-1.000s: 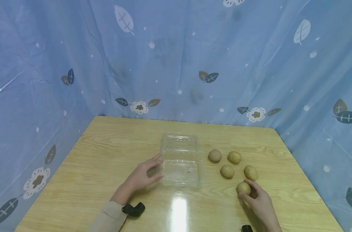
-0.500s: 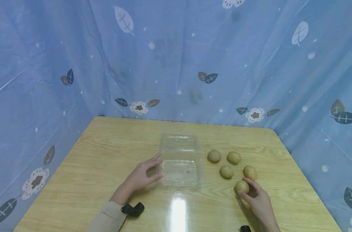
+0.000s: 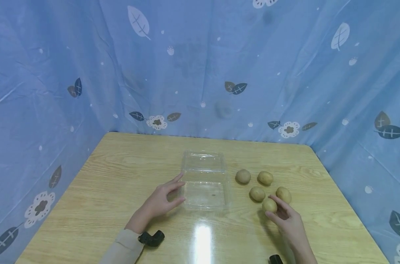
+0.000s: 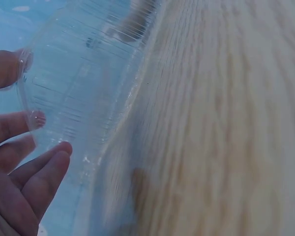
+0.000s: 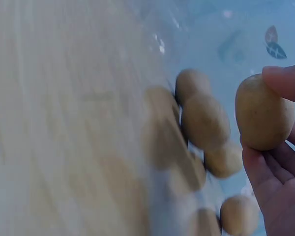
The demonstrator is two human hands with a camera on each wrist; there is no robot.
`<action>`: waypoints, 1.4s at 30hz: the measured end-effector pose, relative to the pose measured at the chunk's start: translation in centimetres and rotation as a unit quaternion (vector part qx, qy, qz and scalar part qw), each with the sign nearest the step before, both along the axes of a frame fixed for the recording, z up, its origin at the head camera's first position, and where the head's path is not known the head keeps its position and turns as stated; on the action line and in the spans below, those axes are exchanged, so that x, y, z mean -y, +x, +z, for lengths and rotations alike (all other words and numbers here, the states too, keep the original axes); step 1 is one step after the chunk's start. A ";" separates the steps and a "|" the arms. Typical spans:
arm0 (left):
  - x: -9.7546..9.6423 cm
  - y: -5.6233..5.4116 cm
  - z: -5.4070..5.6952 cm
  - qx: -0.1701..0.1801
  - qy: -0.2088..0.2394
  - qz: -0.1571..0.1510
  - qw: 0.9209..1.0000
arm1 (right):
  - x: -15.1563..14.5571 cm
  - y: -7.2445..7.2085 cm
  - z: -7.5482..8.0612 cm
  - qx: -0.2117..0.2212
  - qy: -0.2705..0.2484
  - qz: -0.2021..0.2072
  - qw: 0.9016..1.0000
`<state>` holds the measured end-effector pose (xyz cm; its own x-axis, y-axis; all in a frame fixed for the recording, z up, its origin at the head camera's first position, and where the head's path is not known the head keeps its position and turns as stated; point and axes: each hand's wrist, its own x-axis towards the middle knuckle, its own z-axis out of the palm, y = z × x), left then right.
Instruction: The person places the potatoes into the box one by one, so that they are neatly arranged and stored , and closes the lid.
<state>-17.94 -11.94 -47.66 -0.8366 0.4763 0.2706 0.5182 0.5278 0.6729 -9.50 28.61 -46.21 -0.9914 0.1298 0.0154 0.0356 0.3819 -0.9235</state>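
Note:
Between the thumb and fingertips of my right hand [image 3: 291,225] is a pale brown potato [image 3: 268,206], held above the table; the right wrist view shows this potato [image 5: 259,115] raised higher than the others. A clear plastic box [image 3: 204,198] lies with its lid [image 3: 204,161] folded back, away from me. At the box's left rim rests my left hand [image 3: 160,200], its fingers spread; in the left wrist view the fingertips meet the clear wall [image 4: 78,98]. Two potatoes, one nearer [image 3: 257,194] and one farther right [image 3: 283,194], sit just beyond the held one.
Farther back on the wooden table [image 3: 130,157] are two more potatoes, one on the left [image 3: 243,176] and one on the right [image 3: 265,178]. A blue patterned curtain [image 3: 200,73] closes off the back and sides. Black straps [image 3: 151,239] circle the wrists.
My right hand has lifted the potato and carried it left and slightly away from me. The left hand has stayed at the box's rim.

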 end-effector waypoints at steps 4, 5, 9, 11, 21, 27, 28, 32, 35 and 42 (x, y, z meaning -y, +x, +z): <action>0.0 0.0 0.1 0.001 0.001 -0.004 1.000 | 0.6 -0.5 0.3 -0.035 -0.030 0.038 0.998; 0.0 0.0 0.1 0.001 0.000 -0.004 1.000 | 0.8 -0.7 0.4 -0.044 -0.036 0.048 0.997; 0.0 -0.1 0.0 -0.002 -0.003 -0.003 1.000 | 1.4 -1.6 0.9 -0.064 -0.052 0.086 0.993; 0.0 -0.1 0.0 -0.004 -0.004 -0.002 1.000 | 1.8 -2.2 1.2 -0.070 -0.053 0.102 0.991; 0.0 -0.4 0.0 -0.012 -0.006 -0.004 1.000 | 4.4 -5.2 2.5 -0.095 -0.096 0.165 0.977; 0.1 -0.3 -0.2 -0.001 -0.005 -0.005 1.000 | 6.7 -6.8 3.0 -0.087 -0.110 0.197 0.970; 0.0 -0.3 -0.1 -0.001 -0.005 -0.004 1.000 | 7.0 -7.2 3.1 -0.087 -0.112 0.205 0.968; -0.1 -0.2 -0.1 -0.002 -0.007 -0.002 1.000 | 8.4 -8.4 3.5 -0.078 -0.124 0.226 0.963; -0.2 -0.1 -0.1 -0.005 -0.006 0.000 1.000 | 9.5 -9.3 3.9 -0.066 -0.131 0.236 0.961; -0.2 -0.1 0.0 -0.005 -0.004 0.003 1.000 | 12.1 -11.3 4.3 -0.002 -0.121 0.270 0.955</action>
<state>-18.05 -11.74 -47.69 -0.8366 0.4734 0.2757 0.5222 0.5368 0.6627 -20.75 16.50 -41.91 -0.9150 -0.4000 0.0532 -0.1096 0.1195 -0.9868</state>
